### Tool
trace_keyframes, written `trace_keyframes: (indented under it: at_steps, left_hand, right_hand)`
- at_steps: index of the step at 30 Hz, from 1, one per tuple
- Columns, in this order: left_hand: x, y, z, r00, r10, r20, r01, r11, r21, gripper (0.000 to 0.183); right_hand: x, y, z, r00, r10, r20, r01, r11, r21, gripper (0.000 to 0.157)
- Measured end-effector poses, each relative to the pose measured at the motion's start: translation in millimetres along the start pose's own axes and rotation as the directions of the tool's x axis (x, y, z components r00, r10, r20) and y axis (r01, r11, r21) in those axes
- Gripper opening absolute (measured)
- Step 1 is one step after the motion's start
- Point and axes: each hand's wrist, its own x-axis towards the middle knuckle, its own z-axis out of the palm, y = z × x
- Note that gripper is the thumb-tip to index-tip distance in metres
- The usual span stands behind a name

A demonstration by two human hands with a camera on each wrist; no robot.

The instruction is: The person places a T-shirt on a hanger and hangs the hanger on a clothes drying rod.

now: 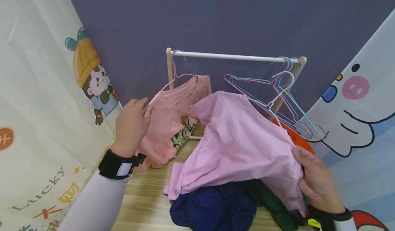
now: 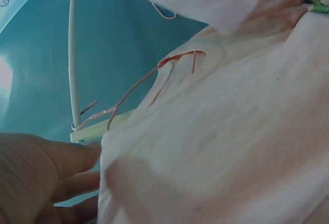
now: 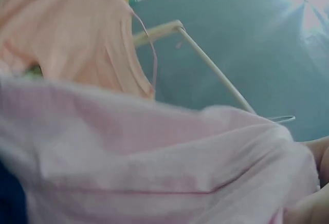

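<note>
My right hand [image 1: 319,181] grips the shoulder edge of a pink T-shirt [image 1: 240,135], thumb on top of the cloth. A white hanger [image 1: 271,104] comes out of its neckline; its hook stands in front of the rail. To the left, a peach T-shirt [image 1: 166,118] with a green print hangs on a pink hanger [image 1: 174,66]. My left hand [image 1: 132,126] is at that shirt's outer shoulder, with thumb and forefinger apart. In the left wrist view, the left fingers [image 2: 77,185] pass partly behind the peach shirt's edge, which hides their tips.
A small rack with a white rail [image 1: 228,56] and wooden ends stands at the back. Several coloured hangers [image 1: 303,111] bunch at its right end. Navy cloth [image 1: 213,208] and dark green cloth [image 1: 273,207] lie on the wood-look surface [image 1: 145,203] below the pink shirt.
</note>
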Motion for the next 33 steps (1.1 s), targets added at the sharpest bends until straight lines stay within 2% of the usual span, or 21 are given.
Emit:
trace_keyframes:
  at_steps: [3, 6, 9, 12, 16, 19, 22, 26, 33]
  left_hand:
    - [2.1, 1.0, -0.1, 0.999, 0.003, 0.039, -0.004, 1.0, 0.017, 0.034]
    - [2.1, 1.5, 2.4, 0.999, 0.023, 0.043, -0.025, 0.999, 0.025, 0.03]
    - [1.7, 2.5, 3.7, 0.999, 0.034, 0.042, -0.035, 0.999, 0.033, 0.028]
    - [1.5, 2.9, 4.7, 0.998, 0.036, 0.041, -0.038, 0.999, 0.036, 0.028]
    - [1.0, 4.0, 4.1, 0.998, 0.04, 0.053, -0.042, 0.999, 0.034, 0.028]
    - [0.5, 5.6, 2.8, 0.996, 0.05, 0.071, -0.052, 0.998, 0.03, 0.027]
    - [0.4, 6.6, 1.9, 0.995, 0.062, 0.083, -0.064, 0.997, 0.03, 0.027]
    - [1.6, 6.8, 1.3, 0.994, 0.076, 0.077, -0.079, 0.996, 0.041, 0.026]
    - [4.0, 6.5, -1.1, 0.993, 0.07, 0.099, -0.074, 0.996, 0.038, 0.026]
  right_hand:
    - [2, 10, 6.4, 0.981, 0.027, 0.194, -0.052, 0.991, 0.127, 0.033]
    - [5, 21, 13.5, 0.932, 0.066, 0.355, -0.124, 0.982, 0.143, 0.04]
    - [8, 30, 23.2, 0.89, 0.125, 0.438, -0.163, 0.985, 0.052, 0.04]
    - [12, 39, 35.5, 0.869, 0.164, 0.466, -0.142, 0.986, -0.082, 0.035]
    - [18, 48, 55.3, 0.875, 0.164, 0.455, -0.076, 0.975, -0.207, 0.026]
    - [23, 51, 72.0, 0.88, 0.114, 0.461, -0.01, 0.975, -0.222, 0.025]
    - [31, 49, 90.1, 0.875, 0.034, 0.483, 0.074, 0.977, -0.202, 0.025]
    - [46, 35, 119.3, 0.881, -0.039, 0.471, 0.147, 0.97, -0.194, 0.023]
    - [72, -2, 178.7, 0.927, -0.081, 0.366, 0.16, 0.969, -0.19, 0.015]
